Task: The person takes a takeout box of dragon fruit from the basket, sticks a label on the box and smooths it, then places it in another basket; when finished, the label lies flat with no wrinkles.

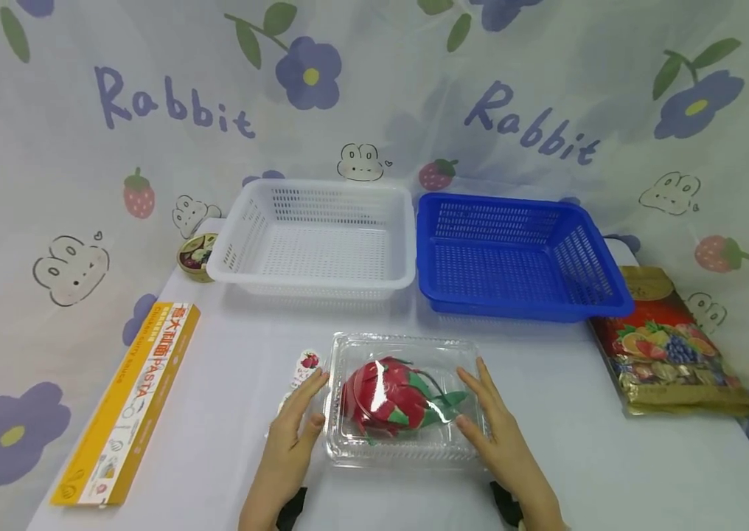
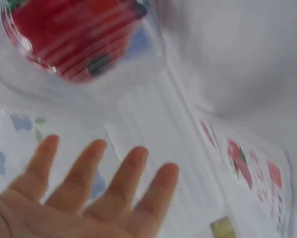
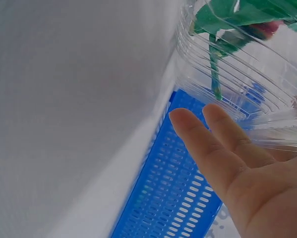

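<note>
A clear plastic clamshell box (image 1: 414,456) with its lid down lies on the white table in the head view. Inside it rests a red dragon fruit (image 1: 381,394) with green leaves, likely a model. My left hand (image 1: 290,436) is at the box's left side, fingers spread and fairly straight. At the right side is my right hand (image 1: 499,435), its fingertips right at the box's edge and its thumb over the lid. Straight fingers (image 3: 203,144) show beside the ridged plastic wall in the right wrist view. Partly behind my left hand lies a sticker sheet (image 2: 252,173) with dragon fruit pictures.
A white basket (image 1: 311,284) and a blue basket (image 1: 527,308) stand side by side at the back. An orange pasta box (image 1: 132,405) lies at the left. A round tin (image 1: 197,258) sits behind it, and a red-gold fruit-print bag (image 1: 673,346) lies at the right.
</note>
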A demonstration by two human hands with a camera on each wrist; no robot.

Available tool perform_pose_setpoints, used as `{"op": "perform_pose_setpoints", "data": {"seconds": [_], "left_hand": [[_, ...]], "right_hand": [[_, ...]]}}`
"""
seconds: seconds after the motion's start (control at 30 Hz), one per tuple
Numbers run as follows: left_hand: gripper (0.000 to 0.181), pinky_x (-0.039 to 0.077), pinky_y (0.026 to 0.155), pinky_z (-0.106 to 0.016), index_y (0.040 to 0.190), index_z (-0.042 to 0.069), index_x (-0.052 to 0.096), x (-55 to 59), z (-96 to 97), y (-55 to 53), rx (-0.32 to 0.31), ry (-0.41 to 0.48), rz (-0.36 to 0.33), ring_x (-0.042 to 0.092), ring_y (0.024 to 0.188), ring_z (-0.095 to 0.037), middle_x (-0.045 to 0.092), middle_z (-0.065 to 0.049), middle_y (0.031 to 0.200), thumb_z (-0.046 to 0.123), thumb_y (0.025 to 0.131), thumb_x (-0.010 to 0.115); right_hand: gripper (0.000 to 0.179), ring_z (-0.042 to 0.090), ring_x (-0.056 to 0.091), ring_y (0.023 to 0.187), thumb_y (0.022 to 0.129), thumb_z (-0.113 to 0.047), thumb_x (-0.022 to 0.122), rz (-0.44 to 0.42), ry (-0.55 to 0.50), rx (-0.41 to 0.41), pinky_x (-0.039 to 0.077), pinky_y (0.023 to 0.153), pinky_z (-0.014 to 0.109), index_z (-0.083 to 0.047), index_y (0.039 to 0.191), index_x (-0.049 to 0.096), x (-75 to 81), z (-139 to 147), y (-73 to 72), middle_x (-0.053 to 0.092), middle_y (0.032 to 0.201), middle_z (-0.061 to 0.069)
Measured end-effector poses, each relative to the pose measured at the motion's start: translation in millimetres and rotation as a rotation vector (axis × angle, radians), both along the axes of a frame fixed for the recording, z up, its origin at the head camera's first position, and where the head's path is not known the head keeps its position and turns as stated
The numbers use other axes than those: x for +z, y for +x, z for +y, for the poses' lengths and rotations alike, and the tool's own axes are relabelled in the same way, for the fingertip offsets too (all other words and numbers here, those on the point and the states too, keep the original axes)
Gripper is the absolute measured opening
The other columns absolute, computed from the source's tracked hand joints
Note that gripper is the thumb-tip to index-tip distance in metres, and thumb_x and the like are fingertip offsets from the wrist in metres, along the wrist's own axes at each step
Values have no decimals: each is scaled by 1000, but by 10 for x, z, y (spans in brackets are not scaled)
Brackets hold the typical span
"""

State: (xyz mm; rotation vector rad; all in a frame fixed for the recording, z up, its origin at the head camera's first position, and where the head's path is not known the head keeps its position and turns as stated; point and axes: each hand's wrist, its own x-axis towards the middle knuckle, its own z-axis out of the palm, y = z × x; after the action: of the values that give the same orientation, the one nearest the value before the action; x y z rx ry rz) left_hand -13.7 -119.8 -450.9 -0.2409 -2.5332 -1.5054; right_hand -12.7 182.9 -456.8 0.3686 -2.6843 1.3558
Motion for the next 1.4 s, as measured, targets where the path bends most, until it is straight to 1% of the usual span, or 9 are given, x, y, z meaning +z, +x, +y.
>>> {"op": "perform_pose_setpoints", "data": {"seconds": [0.17,0.3,0.43,0.57,1.03,1.1,1.2,1.3,1.4], "left_hand": [[41,49,89,-62,131,9,59,28,-104,-51,331,-103,-81,58,120,-41,59,-18,133,17,91,67],[52,48,83,-64,133,7,56,38,-172,-50,451,-265,-226,55,119,-47,53,-22,138,25,88,72],[64,41,90,-67,135,1,52,1,-230,-46,441,-405,-350,43,125,-53,42,-29,145,32,84,74],[66,32,97,-69,130,-4,54,-44,-257,-61,411,-480,-402,33,129,-54,36,-35,144,32,80,77],[30,34,95,-67,94,1,66,-68,-259,-56,395,-470,-365,35,128,-52,46,-32,137,18,75,82],[23,40,90,-63,87,4,65,-73,-252,-61,387,-473,-318,44,122,-49,56,-27,129,15,75,81],[14,49,65,-47,85,6,65,-77,-246,-82,365,-458,-272,60,87,-37,69,-20,100,8,77,77],[11,37,44,-29,94,6,66,-68,-248,-99,341,-410,-287,51,55,-20,63,-12,68,7,83,69],[17,28,40,-23,105,7,66,-55,-251,-99,342,-324,-325,41,47,-13,58,-6,60,9,89,62]], "right_hand": [[65,57,21,139,91,-9,58,-14,-1,-5,26,92,82,-19,151,34,17,9,-9,13,160,26],[64,57,21,139,92,-10,58,-15,-6,-5,26,92,82,-17,151,34,25,-2,3,13,160,25],[63,58,22,139,92,-11,57,-11,-11,-3,28,90,82,-16,151,34,22,-13,9,13,160,27],[63,58,20,139,92,-9,56,-27,-22,-7,29,91,81,-15,151,34,12,-16,15,11,161,23],[62,57,21,139,91,-9,57,-17,-17,-13,32,92,79,-14,150,36,25,-30,17,12,161,24],[63,58,22,139,91,-8,57,-12,-17,-9,32,92,79,-14,150,36,31,-29,17,13,160,25],[63,57,21,140,91,-8,57,-12,-21,-4,32,92,79,-16,150,35,41,-26,18,13,160,26],[64,58,21,139,91,-8,57,-8,-16,-1,31,92,79,-18,151,34,48,-26,21,13,160,26],[64,58,22,139,92,-9,57,-15,-12,-5,31,91,80,-18,151,34,47,-29,26,13,160,25]]}}
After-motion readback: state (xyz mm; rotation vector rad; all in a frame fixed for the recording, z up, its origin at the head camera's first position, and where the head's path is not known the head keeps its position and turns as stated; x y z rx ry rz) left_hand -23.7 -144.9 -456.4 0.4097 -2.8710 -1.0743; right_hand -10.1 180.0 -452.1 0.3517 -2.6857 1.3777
